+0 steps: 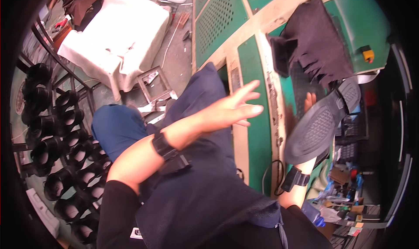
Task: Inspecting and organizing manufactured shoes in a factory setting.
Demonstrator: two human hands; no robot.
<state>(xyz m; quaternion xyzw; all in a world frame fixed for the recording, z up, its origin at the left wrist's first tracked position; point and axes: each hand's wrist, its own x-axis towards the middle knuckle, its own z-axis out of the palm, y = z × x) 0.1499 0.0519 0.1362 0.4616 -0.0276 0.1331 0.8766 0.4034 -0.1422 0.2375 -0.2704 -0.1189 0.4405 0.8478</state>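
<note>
My left hand [231, 109] is in the air above my lap, fingers spread, with nothing in it. To its right, my right hand [310, 101] holds a black shoe [317, 129] whose grey patterned sole faces up toward me. The sole hides most of that hand; only some fingertips show past its far edge, and the wrist below it. Just beyond the shoe is the opening of a green machine [257, 118], where a dark fringed cloth [321, 41] hangs down.
On the left stands a rack with several rows of black shoes [48, 150]. A white cloth [118, 30] covers a boxy piece at the far left, near a small metal frame [155, 85]. A yellow-and-black switch [367, 54] sits on the machine. Mixed clutter [345, 192] lies at the lower right.
</note>
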